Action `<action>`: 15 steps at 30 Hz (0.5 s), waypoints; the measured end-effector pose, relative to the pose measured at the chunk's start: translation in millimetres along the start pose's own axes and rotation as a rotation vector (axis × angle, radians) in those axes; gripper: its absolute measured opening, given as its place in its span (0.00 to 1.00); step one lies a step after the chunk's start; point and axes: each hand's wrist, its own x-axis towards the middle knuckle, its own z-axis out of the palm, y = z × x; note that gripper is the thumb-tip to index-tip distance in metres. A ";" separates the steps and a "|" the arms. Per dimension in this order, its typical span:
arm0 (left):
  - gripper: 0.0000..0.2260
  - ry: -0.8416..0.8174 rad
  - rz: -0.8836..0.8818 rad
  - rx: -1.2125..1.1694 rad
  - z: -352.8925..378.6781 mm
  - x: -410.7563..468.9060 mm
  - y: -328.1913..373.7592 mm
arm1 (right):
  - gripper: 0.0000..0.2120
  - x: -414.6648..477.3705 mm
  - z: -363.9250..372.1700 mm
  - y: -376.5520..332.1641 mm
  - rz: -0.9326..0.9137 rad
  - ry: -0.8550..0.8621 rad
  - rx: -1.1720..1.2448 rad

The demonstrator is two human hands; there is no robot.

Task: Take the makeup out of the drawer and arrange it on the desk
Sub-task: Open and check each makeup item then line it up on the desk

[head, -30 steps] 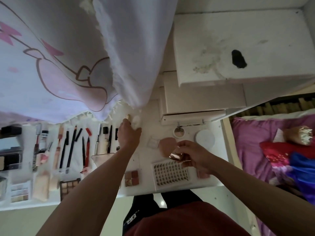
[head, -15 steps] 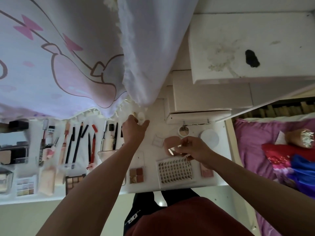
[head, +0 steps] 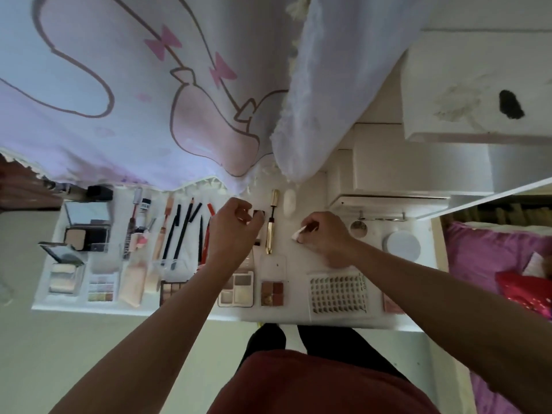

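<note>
Beside the curled left hand (head: 233, 231), grip unclear, lies a gold mascara tube (head: 270, 234). Right hand (head: 324, 237) pinches a small white piece (head: 299, 233).

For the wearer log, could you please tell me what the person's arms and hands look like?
The left arm and right arm are bare to the frame edge, with no sleeves showing. The left hand and right hand wear no gloves, and I can make out no watch, bracelet or ring.
</note>
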 end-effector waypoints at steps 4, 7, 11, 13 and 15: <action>0.09 0.007 -0.007 -0.058 -21.7 -16.0 -13.1 | 0.15 19.3 19.6 -11.0 0.029 -0.044 -0.085; 0.08 -0.004 -0.039 -0.074 -28.8 -23.2 -24.7 | 0.14 26.9 26.0 -12.8 0.021 -0.025 -0.156; 0.07 -0.014 -0.046 -0.058 -31.4 -26.6 -34.8 | 0.15 27.7 31.6 -12.1 0.017 0.029 -0.248; 0.08 -0.030 -0.042 -0.054 -30.0 -26.8 -34.1 | 0.14 26.3 28.2 -11.1 0.008 0.065 -0.267; 0.08 -0.045 -0.024 -0.035 -27.7 -26.5 -30.9 | 0.14 25.1 18.9 -7.0 -0.013 0.109 -0.332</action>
